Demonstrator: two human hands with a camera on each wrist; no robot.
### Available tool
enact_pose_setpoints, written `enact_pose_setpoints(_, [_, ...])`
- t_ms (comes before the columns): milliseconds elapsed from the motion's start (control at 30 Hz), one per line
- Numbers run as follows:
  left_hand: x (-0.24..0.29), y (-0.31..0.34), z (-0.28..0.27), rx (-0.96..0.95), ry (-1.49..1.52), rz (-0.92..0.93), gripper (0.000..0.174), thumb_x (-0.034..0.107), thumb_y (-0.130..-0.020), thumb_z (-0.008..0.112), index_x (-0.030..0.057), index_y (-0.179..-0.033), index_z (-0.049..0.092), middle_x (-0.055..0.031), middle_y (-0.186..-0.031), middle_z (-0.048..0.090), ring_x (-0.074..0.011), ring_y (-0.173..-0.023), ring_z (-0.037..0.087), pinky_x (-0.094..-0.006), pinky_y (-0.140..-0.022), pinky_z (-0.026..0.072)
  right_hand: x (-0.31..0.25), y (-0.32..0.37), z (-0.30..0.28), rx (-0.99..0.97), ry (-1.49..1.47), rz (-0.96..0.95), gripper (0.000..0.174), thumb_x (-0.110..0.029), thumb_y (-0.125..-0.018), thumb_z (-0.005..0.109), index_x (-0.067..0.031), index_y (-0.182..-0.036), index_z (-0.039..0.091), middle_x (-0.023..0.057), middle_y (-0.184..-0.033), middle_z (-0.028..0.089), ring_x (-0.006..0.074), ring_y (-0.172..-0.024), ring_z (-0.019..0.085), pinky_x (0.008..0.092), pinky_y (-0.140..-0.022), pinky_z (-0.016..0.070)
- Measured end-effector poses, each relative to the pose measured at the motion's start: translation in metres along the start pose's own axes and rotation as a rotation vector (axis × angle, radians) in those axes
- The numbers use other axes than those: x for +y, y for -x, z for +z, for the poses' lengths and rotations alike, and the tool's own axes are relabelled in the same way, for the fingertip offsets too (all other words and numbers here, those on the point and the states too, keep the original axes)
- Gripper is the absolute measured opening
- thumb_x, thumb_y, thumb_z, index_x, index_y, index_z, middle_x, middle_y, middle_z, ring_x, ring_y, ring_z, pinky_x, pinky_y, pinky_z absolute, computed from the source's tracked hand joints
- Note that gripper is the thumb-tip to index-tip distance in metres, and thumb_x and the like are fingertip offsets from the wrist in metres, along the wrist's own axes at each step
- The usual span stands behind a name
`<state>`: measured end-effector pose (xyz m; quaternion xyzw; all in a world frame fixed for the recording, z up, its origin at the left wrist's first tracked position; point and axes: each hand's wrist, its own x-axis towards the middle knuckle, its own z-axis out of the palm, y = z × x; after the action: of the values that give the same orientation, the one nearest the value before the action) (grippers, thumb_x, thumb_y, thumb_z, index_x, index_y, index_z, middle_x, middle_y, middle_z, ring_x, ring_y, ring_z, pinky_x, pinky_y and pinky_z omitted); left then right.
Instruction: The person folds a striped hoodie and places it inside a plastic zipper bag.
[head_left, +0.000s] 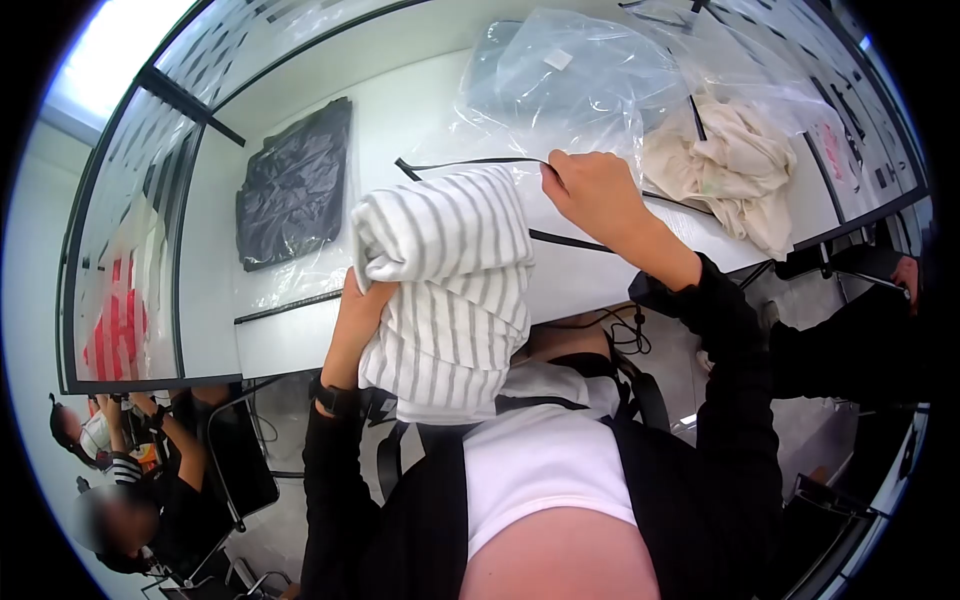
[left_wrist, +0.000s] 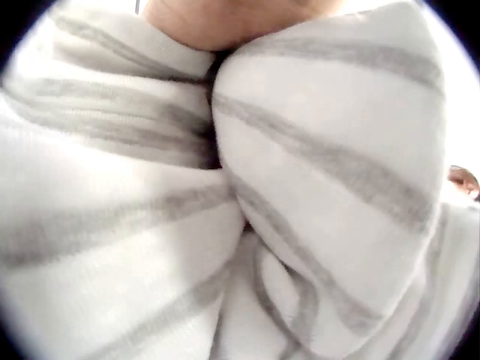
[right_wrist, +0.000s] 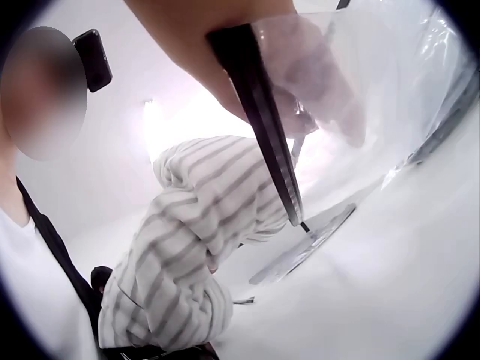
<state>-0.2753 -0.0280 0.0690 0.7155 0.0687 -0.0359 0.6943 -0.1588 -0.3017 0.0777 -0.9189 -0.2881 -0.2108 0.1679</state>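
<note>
A folded white cloth with grey stripes [head_left: 455, 290] is held up in front of the body by the left hand [head_left: 358, 318], its thumb on the near side and other fingers hidden. In the left wrist view the striped cloth [left_wrist: 330, 142] fills most of the picture, with skin at the top edge. Beyond the cloth, the right hand [head_left: 605, 205] pinches the black-edged opening of a clear plastic bag [head_left: 480, 162]. Through clear film in the right wrist view show the fingers of the right hand [right_wrist: 319, 82], beside the bag's black strip [right_wrist: 262, 120].
On the white table [head_left: 290, 352] a dark garment in clear plastic [head_left: 295, 185] lies left. Clear bags [head_left: 570, 75] lie at the back, and a crumpled cream cloth [head_left: 730, 170] at the right. Other people sit at lower left; dark-clothed legs [head_left: 830, 350] show at right.
</note>
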Motion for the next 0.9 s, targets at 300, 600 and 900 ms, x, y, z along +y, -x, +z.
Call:
enact_pose_setpoints(300, [0.03, -0.003, 0.028, 0.047, -0.114, -0.055, 0.025, 0.018, -0.081, 0.059, -0.0069, -0.085, 0.062, -0.0047, -0.073, 0.062, -0.0076, -0.065, 0.055, -0.0217, -0.056, 0.0419, -0.032, 0.0, -0.012, 0.091, -0.107, -0.044, 0.014, -0.012, -0.077, 0.057, -0.0039, -0.068, 0.049, 0.0086, -0.054, 0.051, 0.0275, -0.046, 0.05, 0.0356, -0.043, 0.038])
enact_pose_setpoints(600, [0.021, -0.014, 0.026, 0.163, 0.065, -0.087, 0.027, 0.022, -0.082, 0.061, -0.0041, -0.09, 0.062, -0.0049, -0.079, 0.062, -0.0082, -0.067, 0.057, -0.0207, -0.059, 0.0428, -0.048, 0.015, -0.01, -0.032, -0.173, -0.043, 0.016, -0.014, -0.075, 0.057, -0.0053, -0.066, 0.047, 0.0076, -0.054, 0.052, 0.0271, -0.047, 0.051, 0.0358, -0.043, 0.0395])
enact_pose_setpoints(900, [0.026, -0.022, 0.028, 0.25, 0.316, -0.2, 0.044, 0.027, -0.083, 0.06, -0.0077, -0.108, 0.051, -0.0141, -0.098, 0.061, -0.0191, -0.081, 0.063, -0.0257, -0.073, 0.0497, -0.046, 0.03, 0.003, -0.303, -0.097, 0.024, 0.013, -0.014, -0.071, 0.057, -0.0048, -0.069, 0.048, 0.0094, -0.059, 0.055, 0.0295, -0.052, 0.054, 0.0382, -0.046, 0.0417])
